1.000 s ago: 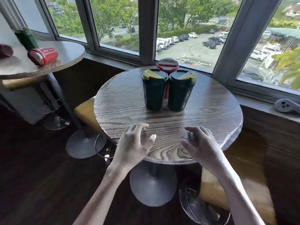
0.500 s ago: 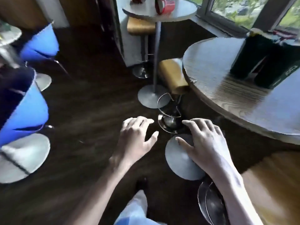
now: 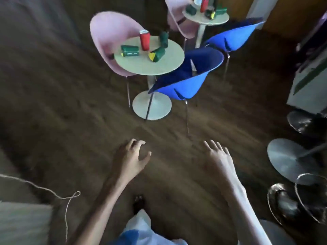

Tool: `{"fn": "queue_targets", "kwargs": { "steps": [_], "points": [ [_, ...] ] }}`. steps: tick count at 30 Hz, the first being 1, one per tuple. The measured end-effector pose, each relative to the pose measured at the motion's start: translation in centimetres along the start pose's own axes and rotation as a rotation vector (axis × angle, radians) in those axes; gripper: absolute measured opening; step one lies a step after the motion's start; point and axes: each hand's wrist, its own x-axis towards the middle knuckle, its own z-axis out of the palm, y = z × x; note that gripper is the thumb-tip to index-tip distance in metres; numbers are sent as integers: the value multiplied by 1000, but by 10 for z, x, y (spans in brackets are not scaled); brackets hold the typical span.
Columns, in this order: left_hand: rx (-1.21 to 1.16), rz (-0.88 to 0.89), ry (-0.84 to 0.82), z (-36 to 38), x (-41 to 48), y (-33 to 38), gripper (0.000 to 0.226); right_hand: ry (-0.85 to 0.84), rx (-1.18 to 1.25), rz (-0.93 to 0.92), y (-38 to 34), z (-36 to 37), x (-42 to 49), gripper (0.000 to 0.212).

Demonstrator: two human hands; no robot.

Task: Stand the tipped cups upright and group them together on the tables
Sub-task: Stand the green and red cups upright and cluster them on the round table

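A small round pale table (image 3: 164, 67) stands ahead on the dark wood floor. On it a red cup (image 3: 145, 40) stands upright. A green cup (image 3: 129, 51) lies on its side at the left. Another green cup (image 3: 157, 54) lies tipped with its yellow lid toward me. A third green cup (image 3: 164, 39) sits behind; whether it is tilted I cannot tell. A farther round table (image 3: 206, 19) at the top holds a red cup (image 3: 204, 4) and several green cups, blurred. My left hand (image 3: 131, 160) and my right hand (image 3: 219, 159) hang over the floor, fingers loose, holding nothing.
A pink chair (image 3: 108, 35) sits behind the near table and a blue chair (image 3: 187, 80) at its right. A second blue chair (image 3: 233, 37) stands farther back. Metal stool bases (image 3: 286, 160) lie at the right. A string (image 3: 67, 198) trails at lower left.
The view has swung away from the window table with its grouped upright cups, across the floor, to two low tables with tipped cups. Both hands stay empty in front of me.
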Motion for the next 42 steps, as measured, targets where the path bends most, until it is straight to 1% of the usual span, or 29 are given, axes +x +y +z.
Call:
{"fn": "queue_targets", "kwargs": {
  "steps": [2, 6, 9, 13, 18, 23, 27, 31, 36, 39, 42],
  "points": [
    [45, -63, 38, -17, 11, -40, 42, 18, 20, -71, -39, 4, 44, 62],
    [59, -162, 70, -38, 42, -105, 42, 64, 51, -166, -109, 14, 114, 50],
    [105, -183, 45, -49, 66, -140, 45, 120, 115, -200, -146, 16, 154, 46],
    [150, -182, 18, -58, 107, -167, 46, 115, 128, -222, -176, 13, 205, 49],
    [154, -135, -7, -51, 180, -187, 49, 128, 133, -210, -185, 1, 274, 50],
    [127, -68, 21, -37, 285, -193, 46, 116, 158, -187, -173, -17, 367, 55],
    [79, -78, 19, -29, 378, -205, 45, 151, 183, -189, -168, -45, 457, 52],
    [-12, -107, 43, -21, 465, -225, 42, 133, 209, -239, -165, -72, 543, 50],
    [-126, -158, 42, -20, 543, -238, 36, 58, 183, -295, -174, -95, 633, 51],
    [-91, -157, 39, -17, 588, -251, 39, -8, 230, -309, -181, -102, 677, 51],
    [-136, -172, -33, -12, 636, -272, 47, -88, 294, -305, -191, -103, 728, 51]
  ]
}}
